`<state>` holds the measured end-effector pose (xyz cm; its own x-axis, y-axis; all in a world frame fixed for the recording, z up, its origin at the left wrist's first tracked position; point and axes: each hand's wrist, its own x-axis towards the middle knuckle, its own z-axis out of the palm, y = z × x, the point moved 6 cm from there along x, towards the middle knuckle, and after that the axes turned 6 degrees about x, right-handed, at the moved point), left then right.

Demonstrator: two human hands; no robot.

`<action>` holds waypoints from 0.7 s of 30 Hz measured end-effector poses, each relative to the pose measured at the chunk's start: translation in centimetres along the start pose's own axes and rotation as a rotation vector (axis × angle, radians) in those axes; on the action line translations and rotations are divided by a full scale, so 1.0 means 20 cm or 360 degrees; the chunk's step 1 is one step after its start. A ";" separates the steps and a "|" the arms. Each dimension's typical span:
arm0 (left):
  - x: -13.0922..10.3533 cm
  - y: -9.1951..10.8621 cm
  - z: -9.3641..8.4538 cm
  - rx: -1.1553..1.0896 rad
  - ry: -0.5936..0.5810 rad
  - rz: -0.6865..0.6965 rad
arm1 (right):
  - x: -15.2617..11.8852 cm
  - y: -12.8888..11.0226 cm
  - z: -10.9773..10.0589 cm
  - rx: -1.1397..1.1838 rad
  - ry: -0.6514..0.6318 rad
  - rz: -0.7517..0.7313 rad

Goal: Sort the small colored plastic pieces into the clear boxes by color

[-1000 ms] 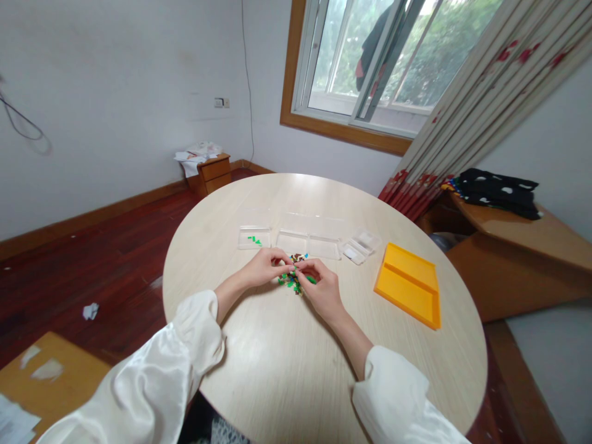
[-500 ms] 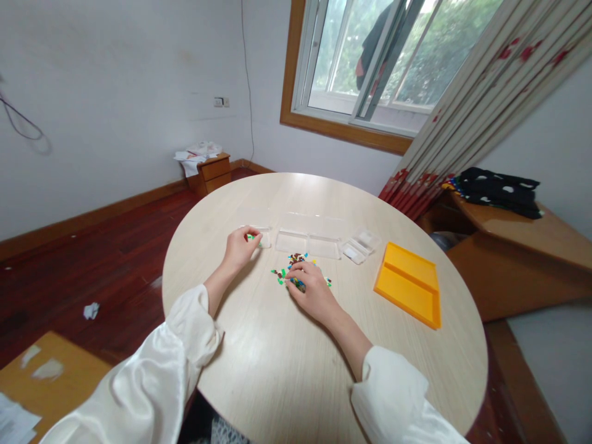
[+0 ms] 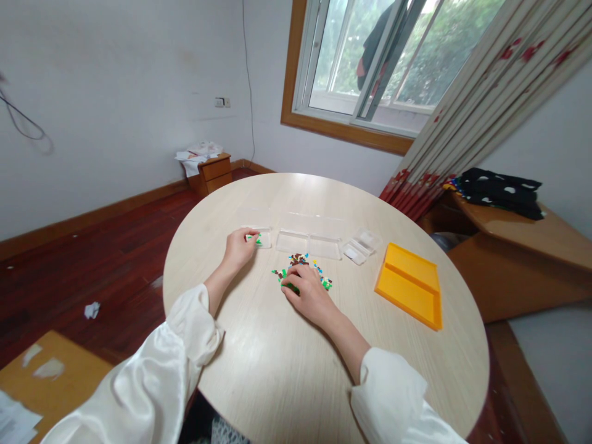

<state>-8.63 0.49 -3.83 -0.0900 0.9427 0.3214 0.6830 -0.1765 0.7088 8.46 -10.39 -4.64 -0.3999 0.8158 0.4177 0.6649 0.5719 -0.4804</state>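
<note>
A loose pile of small coloured pieces (image 3: 298, 259), brown, green, blue, yellow and white, lies mid-table. My right hand (image 3: 309, 293) is over its near side, fingers bent down among green pieces; whether anything is pinched is too small to tell. My left hand (image 3: 239, 248) reaches over the left clear box (image 3: 265, 238), which has a few green pieces inside. Its thumb and fingertips are close together at the box, and what they hold, if anything, cannot be made out. To the right of that box sits an open clear two-part box (image 3: 324, 246).
A smaller clear case (image 3: 361, 246) lies right of the boxes. Further right is a yellow two-part tray (image 3: 409, 285) on the round table (image 3: 277, 370). A wooden cabinet (image 3: 531, 265) stands beyond the table's right edge.
My right hand has shifted slightly left and toward me, showing more pieces on the pile's right side. My left fingertips have moved slightly left, uncovering green pieces in the box.
</note>
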 end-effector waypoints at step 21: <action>0.00 -0.01 0.00 0.0084 0.0002 -0.0019 | 0.00 -0.01 0.00 0.0043 -0.0077 0.0029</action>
<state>-8.83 0.48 -3.91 -0.0992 0.9442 0.3140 0.7190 -0.1501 0.6786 8.36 -10.43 -4.60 -0.4181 0.8291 0.3713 0.6555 0.5583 -0.5086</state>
